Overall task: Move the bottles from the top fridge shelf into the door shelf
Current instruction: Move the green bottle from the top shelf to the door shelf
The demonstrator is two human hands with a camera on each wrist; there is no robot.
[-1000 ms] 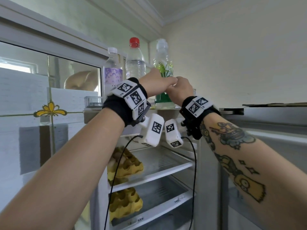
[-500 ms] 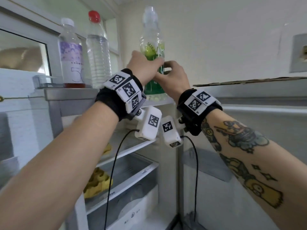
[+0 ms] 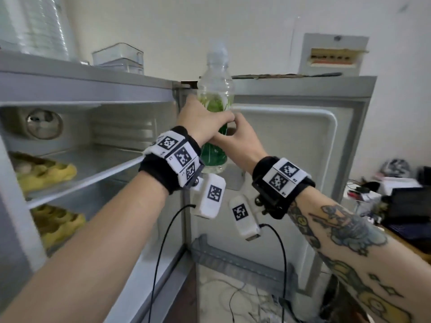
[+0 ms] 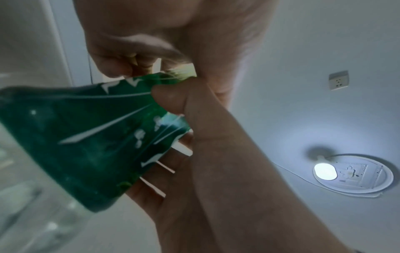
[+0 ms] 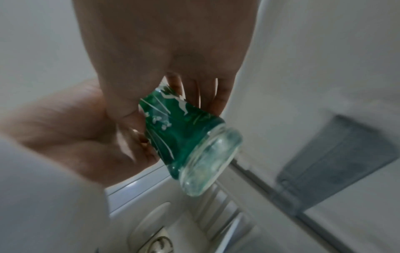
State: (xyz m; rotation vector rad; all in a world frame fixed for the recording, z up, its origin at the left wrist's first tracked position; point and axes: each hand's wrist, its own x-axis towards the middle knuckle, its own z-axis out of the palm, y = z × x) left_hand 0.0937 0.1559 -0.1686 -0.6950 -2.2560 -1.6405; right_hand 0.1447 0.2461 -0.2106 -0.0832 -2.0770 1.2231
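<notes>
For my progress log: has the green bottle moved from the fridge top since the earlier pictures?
Yes. The green bottle, gripped by both hands, has left the fridge top and now hangs lower, before the open door.

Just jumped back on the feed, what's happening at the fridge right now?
A person holds a green-labelled bottle with both hands: the left hand wraps its middle and the right hand grips just below. The bottle is upright in the air, in front of the open fridge door, not yet set down. The door shelf sits lower on the door. Yellow egg trays lie on the fridge's inner shelves.
</notes>
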